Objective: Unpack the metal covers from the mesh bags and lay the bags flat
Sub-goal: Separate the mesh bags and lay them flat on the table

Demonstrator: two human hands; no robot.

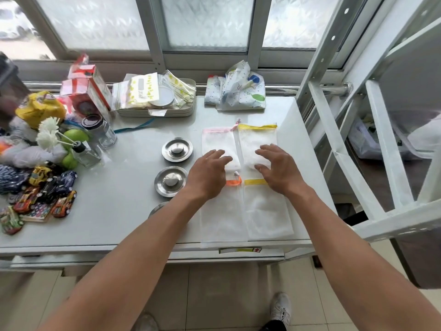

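Observation:
Several white mesh bags lie flat on the white table (124,211) in a two-by-two block: a pink-trimmed bag (218,142), a yellow-trimmed bag (257,137), an orange-trimmed bag (222,216) and a second yellow-trimmed bag (267,211). My left hand (207,175) hovers over the pink bag's near end, fingers spread. My right hand (276,168) hovers over the far yellow bag, fingers apart. Neither holds anything. Left of the bags sit round metal covers with knobs: one (177,149), another (170,181), and a third (157,209) partly hidden by my left forearm.
Toy cars (47,187), a yellow bag, green apples (75,136), glass jars (101,131) and boxes crowd the table's left side. A tray of zip bags (157,96) and patterned pouches (238,91) stand at the back. A white metal frame (358,139) rises at the right.

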